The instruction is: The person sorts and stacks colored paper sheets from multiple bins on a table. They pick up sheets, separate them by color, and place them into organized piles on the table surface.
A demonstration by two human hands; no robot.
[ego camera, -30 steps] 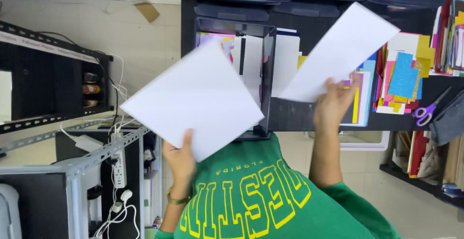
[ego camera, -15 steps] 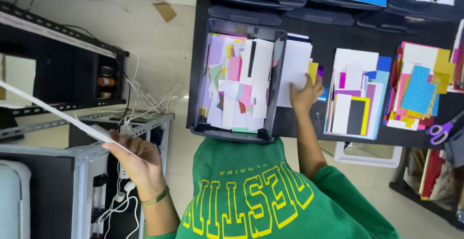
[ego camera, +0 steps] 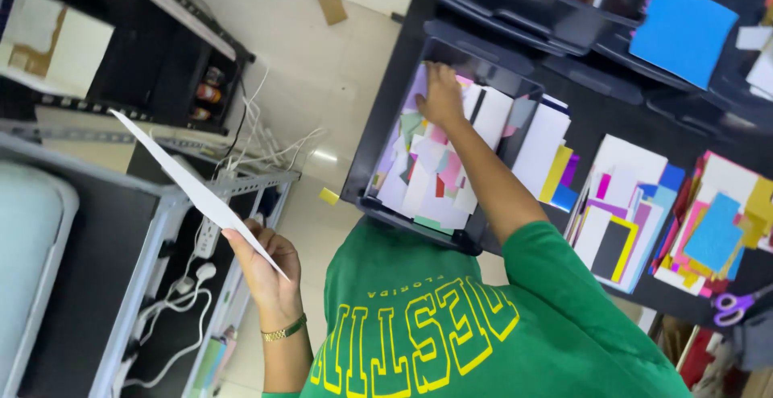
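Note:
My left hand (ego camera: 266, 265), with a gold bracelet at the wrist, grips a white sheet of paper (ego camera: 189, 181) by its lower corner. The sheet is seen almost edge-on and slants up to the left over a metal rack. My right hand (ego camera: 441, 96) reaches forward into a black tray (ego camera: 364, 169) and rests palm down on its loose scraps of coloured paper (ego camera: 423, 177), near the far end. I cannot tell whether its fingers grip a scrap. My green shirt with yellow letters fills the bottom of the view.
More black trays (ego camera: 515, 4) stand beyond. A blue sheet (ego camera: 683, 32) lies at top right, stacks of coloured paper (ego camera: 624, 205) to the right, and purple scissors (ego camera: 733, 305) at the far right. On the left are a grey metal rack (ego camera: 173, 197) and white cables (ego camera: 201, 285).
Both hands held white sheets up a second ago. My right hand has since let its sheet go and moved left into the scrap tray. My left hand swung its sheet down to the left.

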